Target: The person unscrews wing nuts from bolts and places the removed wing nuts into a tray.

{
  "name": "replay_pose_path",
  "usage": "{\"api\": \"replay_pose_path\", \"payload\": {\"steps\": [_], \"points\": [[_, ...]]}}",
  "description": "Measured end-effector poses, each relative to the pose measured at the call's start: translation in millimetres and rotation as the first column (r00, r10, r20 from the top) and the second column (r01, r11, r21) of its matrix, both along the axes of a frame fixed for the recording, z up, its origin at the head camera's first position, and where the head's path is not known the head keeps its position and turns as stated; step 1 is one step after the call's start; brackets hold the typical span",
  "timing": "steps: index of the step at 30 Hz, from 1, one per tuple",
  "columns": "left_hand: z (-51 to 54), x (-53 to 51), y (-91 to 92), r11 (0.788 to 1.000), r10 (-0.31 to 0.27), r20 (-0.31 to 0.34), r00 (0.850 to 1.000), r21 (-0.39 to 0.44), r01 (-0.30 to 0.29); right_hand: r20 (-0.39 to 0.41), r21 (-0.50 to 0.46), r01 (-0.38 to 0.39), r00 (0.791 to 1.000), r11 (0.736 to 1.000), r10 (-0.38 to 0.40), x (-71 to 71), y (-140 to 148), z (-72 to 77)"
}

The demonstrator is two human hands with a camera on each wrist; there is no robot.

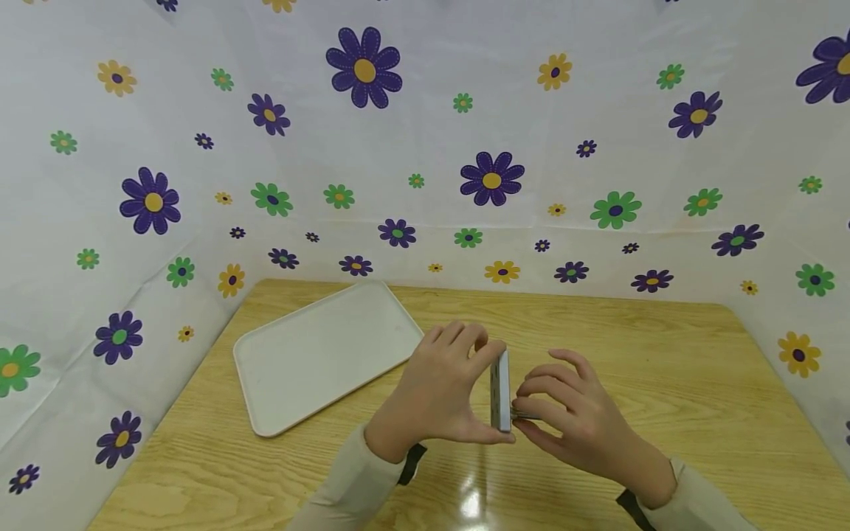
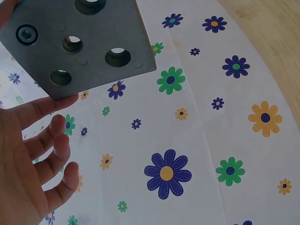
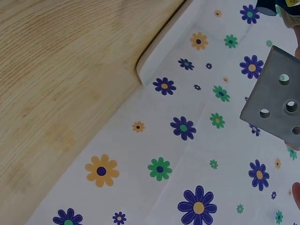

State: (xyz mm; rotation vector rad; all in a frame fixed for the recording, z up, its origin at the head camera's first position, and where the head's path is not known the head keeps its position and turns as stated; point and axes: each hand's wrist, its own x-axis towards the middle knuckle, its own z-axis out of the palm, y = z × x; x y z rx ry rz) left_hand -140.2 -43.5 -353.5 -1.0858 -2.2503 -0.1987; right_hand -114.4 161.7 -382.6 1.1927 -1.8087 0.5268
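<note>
Upright in the head view is a grey metal plate [image 1: 501, 391], held at its top and bottom edges between the fingers and thumb of my left hand [image 1: 441, 387]. My right hand [image 1: 581, 417], fingers bent, pinches a small thin metal piece [image 1: 527, 415] against the plate's right face. The left wrist view shows the plate [image 2: 101, 44] with several round holes and a dark socket-head screw [image 2: 26, 34] in one corner, my left hand [image 2: 35, 154] at its lower corner. In the right wrist view the plate [image 3: 269, 96] is cut off at the right edge; the thin piece does not show there.
A white rectangular tray [image 1: 325, 358] lies at an angle on the wooden table [image 1: 617, 339], left of my hands. Behind and beside the table hangs a white cloth [image 1: 425, 133] with purple, green and orange flowers.
</note>
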Motion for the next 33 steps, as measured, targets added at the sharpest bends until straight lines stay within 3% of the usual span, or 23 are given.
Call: {"api": "replay_pose_path", "payload": {"steps": [9,16,20,23,28,33], "points": [[1.1,0.2,0.0,1.0,-0.005,-0.009,1.0,0.017,0.005,-0.105,0.004,-0.102,0.989,0.995,0.102,1.7,-3.8,3.0],[1.5,-0.7,-1.4,1.0,-0.009,-0.014,1.0,0.022,0.009,-0.09,0.035,-0.124,0.988,0.992,0.126,4.0,-5.5,4.1],[1.8,-1.7,-2.2,1.0,-0.011,-0.033,0.999,0.02,0.011,-0.013,-0.002,-0.147,0.989,0.989,0.147,4.0,-4.8,5.3],[2.5,-2.0,-2.4,1.0,-0.009,-0.037,0.999,0.013,0.01,0.107,-0.043,-0.142,0.983,0.989,0.146,2.9,-2.8,7.8],[3.7,-1.2,-2.2,1.0,-0.013,-0.022,1.0,0.005,0.013,0.305,-0.056,-0.116,0.944,0.992,0.128,1.6,1.2,9.6],[5.0,-0.1,-1.8,1.0,-0.018,-0.008,1.0,0.002,0.018,0.366,-0.04,-0.102,0.924,0.994,0.11,1.1,3.2,6.4]]}}
